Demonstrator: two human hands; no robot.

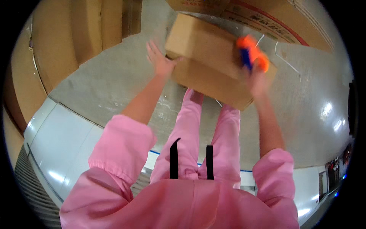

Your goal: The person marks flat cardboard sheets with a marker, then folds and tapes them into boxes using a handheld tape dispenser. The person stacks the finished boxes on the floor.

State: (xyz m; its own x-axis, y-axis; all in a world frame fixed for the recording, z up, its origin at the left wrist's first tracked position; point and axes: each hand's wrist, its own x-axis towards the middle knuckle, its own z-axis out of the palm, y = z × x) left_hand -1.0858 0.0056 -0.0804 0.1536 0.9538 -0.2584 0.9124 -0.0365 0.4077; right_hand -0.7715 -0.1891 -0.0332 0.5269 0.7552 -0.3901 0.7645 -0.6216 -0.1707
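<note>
Between hands: cardboard box [207, 61]. Left hand [160, 61] open, steadying edge; right hand [256, 78] gripping orange tape dispenser [251, 55]. Press evenly along seam.

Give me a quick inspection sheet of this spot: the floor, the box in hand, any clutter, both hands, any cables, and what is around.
Surface: grey concrete floor, with a glossy white panel at the lower left.
Job's things: brown cardboard box, closed, raised in front of the person; orange and blue tape dispenser on its right top edge, blurred.
Clutter: thin white strap pieces on the floor right of the box.
Grips: left hand open, touching the box's left edge; right hand closed on the tape dispenser.
Cables: nothing seen.
Surroundings: tall stacked cartons at left, more cartons at top, the person's pink workwear below.
</note>
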